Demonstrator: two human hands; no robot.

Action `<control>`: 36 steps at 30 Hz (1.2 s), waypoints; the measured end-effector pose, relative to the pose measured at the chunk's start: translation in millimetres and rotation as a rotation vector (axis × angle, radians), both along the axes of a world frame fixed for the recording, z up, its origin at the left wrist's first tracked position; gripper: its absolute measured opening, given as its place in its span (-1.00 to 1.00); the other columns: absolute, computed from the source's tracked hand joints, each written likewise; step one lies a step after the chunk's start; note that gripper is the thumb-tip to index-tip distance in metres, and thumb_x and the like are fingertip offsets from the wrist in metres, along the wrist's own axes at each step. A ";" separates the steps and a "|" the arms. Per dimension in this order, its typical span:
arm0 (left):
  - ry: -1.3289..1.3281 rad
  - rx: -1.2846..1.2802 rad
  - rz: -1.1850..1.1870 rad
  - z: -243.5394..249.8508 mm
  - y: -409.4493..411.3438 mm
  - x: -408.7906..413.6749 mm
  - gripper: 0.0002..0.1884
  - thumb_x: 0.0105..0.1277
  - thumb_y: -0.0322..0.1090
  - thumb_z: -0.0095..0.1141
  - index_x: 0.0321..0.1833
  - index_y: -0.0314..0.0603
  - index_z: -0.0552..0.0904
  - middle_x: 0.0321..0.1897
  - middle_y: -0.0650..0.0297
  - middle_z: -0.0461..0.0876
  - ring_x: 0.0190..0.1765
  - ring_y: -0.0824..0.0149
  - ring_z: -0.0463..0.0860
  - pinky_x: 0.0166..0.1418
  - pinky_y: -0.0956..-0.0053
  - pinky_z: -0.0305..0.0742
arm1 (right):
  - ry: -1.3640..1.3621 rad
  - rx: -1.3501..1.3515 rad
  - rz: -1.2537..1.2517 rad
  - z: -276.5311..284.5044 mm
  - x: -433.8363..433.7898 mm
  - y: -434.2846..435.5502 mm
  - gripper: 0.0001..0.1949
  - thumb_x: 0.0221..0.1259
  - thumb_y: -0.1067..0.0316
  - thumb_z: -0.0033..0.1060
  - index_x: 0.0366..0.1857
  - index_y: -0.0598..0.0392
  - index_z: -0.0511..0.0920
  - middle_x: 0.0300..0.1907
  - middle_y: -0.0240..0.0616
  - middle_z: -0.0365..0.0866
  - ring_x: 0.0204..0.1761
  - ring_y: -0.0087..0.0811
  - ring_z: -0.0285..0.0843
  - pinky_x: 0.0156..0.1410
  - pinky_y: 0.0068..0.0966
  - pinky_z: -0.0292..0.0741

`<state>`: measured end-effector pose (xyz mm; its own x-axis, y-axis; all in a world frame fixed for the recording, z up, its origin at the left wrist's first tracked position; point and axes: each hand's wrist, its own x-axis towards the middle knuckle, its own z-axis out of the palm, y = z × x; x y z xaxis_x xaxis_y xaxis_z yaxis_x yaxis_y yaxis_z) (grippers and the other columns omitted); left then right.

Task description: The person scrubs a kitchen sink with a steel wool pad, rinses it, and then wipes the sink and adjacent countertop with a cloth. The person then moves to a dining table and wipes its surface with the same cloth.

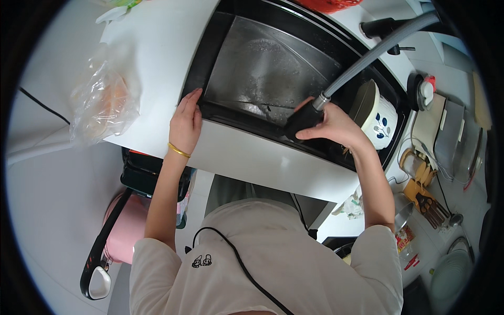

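My right hand [334, 128] grips the black spray head [305, 120] of a pull-out faucet, over the front right part of the sink. A grey hose [380, 53] runs from the spray head up to the black faucet body [380, 28] at the back right. The sink's wet metal basin floor [267, 71] has patches of water and some foam. Flat and holding nothing, my left hand [186, 118] rests at the front left corner of the black sink rim [193, 82]. Right of my right hand, a white bowl with blue leaf decoration [380, 122] stands tilted on its side.
On the left of the white counter [157, 51] lies a clear plastic bag [104, 104] with something orange inside. Wooden utensils [431, 206], a metal ladle [456, 219] and a pale green colander [451, 273] are at right. A pink bin [128, 228] stands below left.
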<state>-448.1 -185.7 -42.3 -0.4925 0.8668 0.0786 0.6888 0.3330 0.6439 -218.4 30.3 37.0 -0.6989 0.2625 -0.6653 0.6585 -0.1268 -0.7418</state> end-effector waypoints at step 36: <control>0.106 -0.329 -0.166 -16.3 36.2 27.7 -0.70 0.18 -0.29 0.03 -0.02 -0.17 0.53 -0.22 0.13 0.59 -0.19 0.12 0.58 -0.10 0.31 0.48 | 0.384 1.475 -0.237 -88.1 -34.1 125.1 -0.46 -0.27 0.47 0.43 -0.04 -0.05 0.50 -0.16 -0.18 0.38 -0.09 -0.21 0.43 -0.02 -0.40 0.48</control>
<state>-420.4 -149.5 -58.6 -0.3472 0.9215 -0.1743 0.8080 0.3882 0.4432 -252.5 155.4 -51.1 -0.6105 0.6292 0.4809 0.4762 0.7769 -0.4120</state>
